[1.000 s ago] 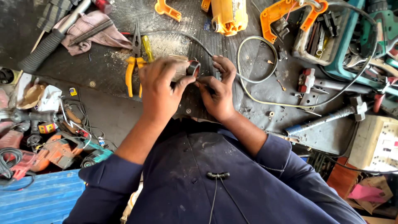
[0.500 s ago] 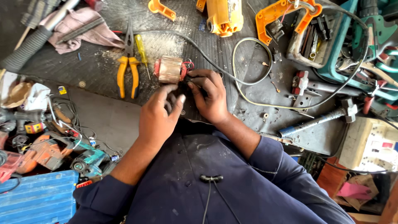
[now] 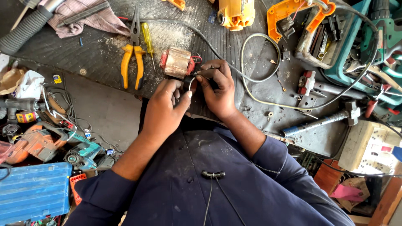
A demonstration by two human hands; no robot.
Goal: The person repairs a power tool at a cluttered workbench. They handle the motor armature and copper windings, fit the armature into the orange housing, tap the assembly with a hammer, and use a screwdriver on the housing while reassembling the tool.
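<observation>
Both hands meet over the edge of a dark rubber-matted workbench (image 3: 104, 54). My left hand (image 3: 164, 109) and my right hand (image 3: 217, 88) pinch a small dark part with thin wires (image 3: 190, 80) between their fingertips. The wires run to a copper-wound motor stator (image 3: 176, 62) lying on the mat just beyond the fingers. A black cable (image 3: 234, 67) passes behind my right hand.
Yellow-handled pliers (image 3: 130, 58) and a yellow screwdriver (image 3: 147, 39) lie left of the stator. A yellow tool body (image 3: 236, 12), an orange housing (image 3: 293, 16) and a tray of bits sit at the back. A hammer (image 3: 322, 121) lies right. A blue case (image 3: 33, 192) and tools are lower left.
My hands have drawn back off the stator toward my body, leaving it uncovered on the mat. They now work the small wired part at its near side.
</observation>
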